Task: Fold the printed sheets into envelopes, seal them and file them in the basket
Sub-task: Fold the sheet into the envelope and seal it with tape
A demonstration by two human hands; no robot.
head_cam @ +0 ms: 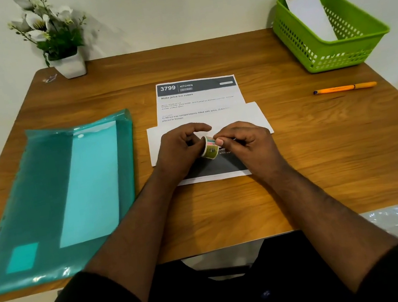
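Observation:
A printed sheet headed "3799 KITCHEN" lies flat in the middle of the table. Across its lower half lies a white envelope. Above the envelope my left hand holds a small roll of coloured sticker tape. My right hand pinches the roll's free end with thumb and forefinger. A green plastic basket stands at the back right, and one white envelope leans upright inside it.
A teal translucent folder with paper inside lies at the left. An orange pen rests at the right. A white pot of artificial flowers stands at the back left. The table's front edge runs just before my lap.

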